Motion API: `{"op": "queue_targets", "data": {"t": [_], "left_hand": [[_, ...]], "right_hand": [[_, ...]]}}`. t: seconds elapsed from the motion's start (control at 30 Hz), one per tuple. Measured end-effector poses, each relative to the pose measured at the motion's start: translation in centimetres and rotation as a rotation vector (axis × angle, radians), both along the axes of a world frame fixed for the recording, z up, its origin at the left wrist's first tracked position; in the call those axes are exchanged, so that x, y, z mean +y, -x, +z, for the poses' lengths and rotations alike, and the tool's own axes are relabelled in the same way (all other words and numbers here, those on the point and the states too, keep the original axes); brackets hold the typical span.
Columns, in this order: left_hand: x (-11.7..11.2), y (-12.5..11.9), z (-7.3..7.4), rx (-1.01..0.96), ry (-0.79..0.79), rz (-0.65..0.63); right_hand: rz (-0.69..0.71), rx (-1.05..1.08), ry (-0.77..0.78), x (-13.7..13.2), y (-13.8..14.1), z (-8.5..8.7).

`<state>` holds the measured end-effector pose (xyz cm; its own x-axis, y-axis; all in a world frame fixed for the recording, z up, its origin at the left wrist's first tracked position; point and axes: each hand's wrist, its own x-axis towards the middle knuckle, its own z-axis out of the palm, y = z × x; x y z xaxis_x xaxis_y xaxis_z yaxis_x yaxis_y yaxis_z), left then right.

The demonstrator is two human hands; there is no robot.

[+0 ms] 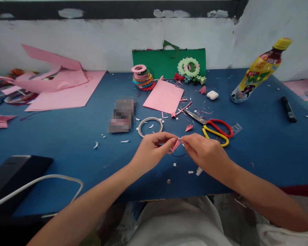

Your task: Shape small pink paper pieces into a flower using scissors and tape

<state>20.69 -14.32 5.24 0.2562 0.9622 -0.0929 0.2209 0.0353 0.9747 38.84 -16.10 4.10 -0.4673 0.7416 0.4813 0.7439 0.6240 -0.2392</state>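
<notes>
Over the front of the table, my left hand (151,147) is closed on a small folded pink paper piece (176,146), partly hidden by the fingers. Thumb and forefinger of my right hand (207,148) are pinched at a thin white strip (179,138) on the upper edge of that paper. The two hands almost touch. Just behind the left one lies a roll of tape (150,118). Scissors (204,121) with a red and a yellow handle rest behind the right one, beside a small pink paper fold (189,127).
A pink sheet (164,96), a stack of coloured paper rings (143,80), a pale green ring (181,66) and a white earphone case (212,95) lie farther back. A drink bottle (259,73) and black marker (289,109) are right. Scraps litter the blue table (74,136).
</notes>
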Motion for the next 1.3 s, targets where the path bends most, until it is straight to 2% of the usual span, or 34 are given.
{"op": "queue_targets", "data": {"t": [0.23, 0.63, 1.13, 1.3], "left_hand": [[0.0, 0.2, -0.2, 0.024, -0.002, 0.073], [-0.4, -0.3, 0.4, 0.022, 0.021, 0.107], [-0.7, -0.5, -0.1, 0.005, -0.056, 0.160], [-0.8, -0.7, 0.0, -0.043, -0.019, 0.186]], "right_hand": [[-0.008, -0.055, 0.009, -0.3, 0.0, 0.0], [-0.053, -0.270, -0.055, -0.7, -0.1, 0.3], [-0.068, -0.244, -0.061, -1.0, 0.1, 0.6], [-0.079, -0.231, -0.099, -1.1, 0.2, 0.5]]}}
